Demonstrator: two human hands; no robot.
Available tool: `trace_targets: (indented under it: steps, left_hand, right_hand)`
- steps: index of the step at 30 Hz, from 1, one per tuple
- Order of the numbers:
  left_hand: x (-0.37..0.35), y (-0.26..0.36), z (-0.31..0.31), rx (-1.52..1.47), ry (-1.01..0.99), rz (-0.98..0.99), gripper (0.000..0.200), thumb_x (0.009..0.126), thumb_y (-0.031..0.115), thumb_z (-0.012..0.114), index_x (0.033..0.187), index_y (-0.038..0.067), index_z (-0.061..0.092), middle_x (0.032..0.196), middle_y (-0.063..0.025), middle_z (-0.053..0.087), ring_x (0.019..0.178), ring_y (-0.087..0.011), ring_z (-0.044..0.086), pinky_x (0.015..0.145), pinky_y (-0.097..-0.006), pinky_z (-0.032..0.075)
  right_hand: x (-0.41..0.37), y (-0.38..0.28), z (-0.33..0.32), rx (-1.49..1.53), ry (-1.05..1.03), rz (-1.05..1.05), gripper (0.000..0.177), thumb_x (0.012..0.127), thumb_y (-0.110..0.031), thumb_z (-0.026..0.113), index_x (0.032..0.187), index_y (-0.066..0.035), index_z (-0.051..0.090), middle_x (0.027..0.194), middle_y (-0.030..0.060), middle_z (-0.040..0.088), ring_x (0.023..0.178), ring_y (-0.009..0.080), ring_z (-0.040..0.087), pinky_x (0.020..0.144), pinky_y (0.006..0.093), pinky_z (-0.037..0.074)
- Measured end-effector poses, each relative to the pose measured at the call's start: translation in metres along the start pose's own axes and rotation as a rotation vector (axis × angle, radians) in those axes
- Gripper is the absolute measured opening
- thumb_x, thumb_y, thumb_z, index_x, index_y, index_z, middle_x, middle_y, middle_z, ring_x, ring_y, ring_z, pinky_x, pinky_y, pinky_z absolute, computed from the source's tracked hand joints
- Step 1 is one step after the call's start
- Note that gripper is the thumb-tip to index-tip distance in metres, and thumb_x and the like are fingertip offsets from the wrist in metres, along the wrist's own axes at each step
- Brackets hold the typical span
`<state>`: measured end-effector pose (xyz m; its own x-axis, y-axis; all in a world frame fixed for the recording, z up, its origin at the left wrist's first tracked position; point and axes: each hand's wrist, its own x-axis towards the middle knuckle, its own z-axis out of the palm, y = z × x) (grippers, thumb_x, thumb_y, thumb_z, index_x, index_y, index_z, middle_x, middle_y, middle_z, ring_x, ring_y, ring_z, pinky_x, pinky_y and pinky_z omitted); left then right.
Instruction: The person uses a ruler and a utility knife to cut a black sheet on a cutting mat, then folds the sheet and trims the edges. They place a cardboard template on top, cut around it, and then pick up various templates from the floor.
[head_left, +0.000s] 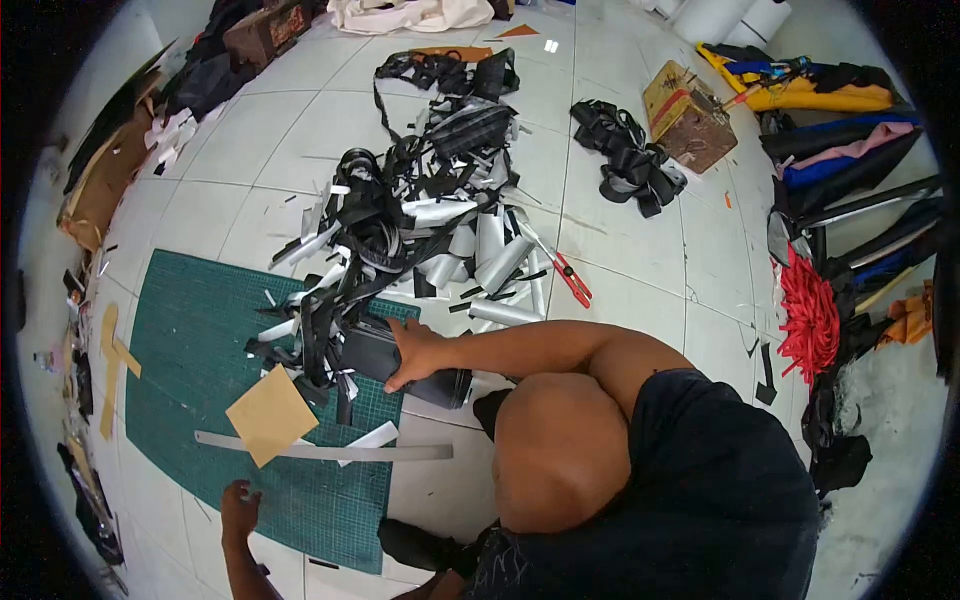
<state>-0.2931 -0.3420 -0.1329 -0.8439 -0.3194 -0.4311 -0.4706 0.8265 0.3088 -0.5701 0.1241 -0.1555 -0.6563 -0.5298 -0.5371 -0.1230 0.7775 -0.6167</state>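
Two hands are seen low over a green mat [190,330] on the tiled floor. The right hand [415,352] is closed over the near end of a dark roll [440,385], which lies at the mat's right edge, partly under a heap of black and white strips [400,230]. The left hand [238,508] is set down on the mat's near corner, just below a ruler [320,452] and a tan card [270,415]. Whether anything is held in it cannot be told. The roll appears to be in the act of being taken hold of. For it to be drawn clear, the strips lying across it would need to be parted or lifted off, and a firm grip kept.
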Motion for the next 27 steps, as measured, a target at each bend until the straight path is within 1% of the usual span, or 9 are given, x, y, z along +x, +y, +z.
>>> trace_targets:
  steps: [8,12,14,18,19,22,23,25,27]
  left_hand:
    - [0.000,-0.006,0.003,0.036,0.022,-0.027,0.038,0.078,0.015,0.077,0.111,0.002,0.064,0.104,-0.0168,0.064,0.096,-0.0334,0.063,0.085,-0.0435,0.051]
    - [0.004,-0.004,0.006,0.028,0.004,-0.059,0.038,0.079,0.018,0.077,0.111,0.003,0.064,0.105,-0.0178,0.064,0.097,-0.0337,0.064,0.085,-0.0445,0.051]
    - [0.010,-0.005,0.007,0.043,-0.007,-0.047,0.038,0.079,0.019,0.077,0.110,0.003,0.063,0.104,-0.0180,0.064,0.097,-0.0340,0.064,0.085,-0.0453,0.051]
    - [0.014,-0.002,0.009,0.061,0.039,0.016,0.039,0.079,0.021,0.077,0.110,0.003,0.064,0.101,-0.0181,0.066,0.098,-0.0343,0.064,0.086,-0.0456,0.050]
    - [0.016,-0.002,0.011,0.048,0.042,0.003,0.039,0.079,0.021,0.076,0.110,0.003,0.064,0.101,-0.0182,0.067,0.099,-0.0343,0.064,0.087,-0.0454,0.050]
    - [0.015,0.003,0.007,0.031,0.027,-0.032,0.039,0.079,0.022,0.076,0.111,0.003,0.065,0.102,-0.0184,0.067,0.100,-0.0342,0.063,0.087,-0.0450,0.050]
    - [0.012,0.006,0.004,0.031,0.013,-0.041,0.039,0.079,0.022,0.076,0.112,0.003,0.065,0.102,-0.0184,0.068,0.101,-0.0341,0.063,0.087,-0.0449,0.050]
    - [0.007,0.008,0.001,0.038,-0.007,-0.067,0.039,0.079,0.023,0.075,0.112,0.003,0.066,0.103,-0.0182,0.068,0.101,-0.0342,0.063,0.088,-0.0450,0.050]
    - [0.010,0.006,0.004,0.048,-0.025,-0.076,0.039,0.080,0.023,0.075,0.112,0.003,0.066,0.104,-0.0179,0.067,0.102,-0.0343,0.063,0.089,-0.0450,0.050]
  right_hand:
    - [-0.016,0.042,-0.018,0.239,-0.113,-0.202,0.137,0.057,-0.058,0.089,0.151,0.007,0.015,0.145,0.0308,0.039,0.133,0.0408,0.044,0.111,0.0432,0.037]
    - [-0.059,0.043,-0.080,0.617,-0.225,-0.108,0.132,0.064,-0.057,0.087,0.152,0.009,0.014,0.146,0.0261,0.040,0.132,0.0338,0.045,0.110,0.0383,0.037]
    - [-0.063,0.066,-0.105,0.738,-0.132,-0.097,0.127,0.068,-0.051,0.087,0.152,0.009,0.014,0.145,0.0256,0.041,0.131,0.0323,0.046,0.109,0.0385,0.039]
    - [-0.093,0.102,-0.181,0.806,0.319,-0.055,0.116,0.069,-0.043,0.087,0.151,0.007,0.022,0.137,0.0250,0.050,0.119,0.0313,0.057,0.102,0.0401,0.047]
    - [-0.110,0.093,-0.205,0.837,0.412,-0.093,0.104,0.070,-0.038,0.088,0.147,0.003,0.031,0.126,0.0167,0.059,0.108,0.0260,0.063,0.094,0.0409,0.053]
    - [-0.138,0.131,-0.282,0.360,0.952,0.147,0.119,0.063,-0.049,0.089,0.151,0.004,0.028,0.134,0.0234,0.053,0.113,0.0299,0.062,0.092,0.0413,0.054]
    - [-0.156,0.119,-0.303,0.524,0.926,0.125,0.118,0.063,-0.051,0.088,0.150,0.005,0.030,0.135,0.0247,0.053,0.114,0.0325,0.062,0.088,0.0410,0.055]
    - [-0.144,0.194,-0.362,0.138,1.501,0.394,0.091,0.077,-0.046,0.080,0.141,0.006,0.041,0.125,0.0202,0.061,0.110,0.0301,0.063,0.084,0.0422,0.055]
    - [-0.132,0.216,-0.384,-0.134,1.724,0.395,0.073,0.085,-0.040,0.075,0.135,0.005,0.048,0.119,0.0177,0.065,0.109,0.0275,0.063,0.086,0.0412,0.053]
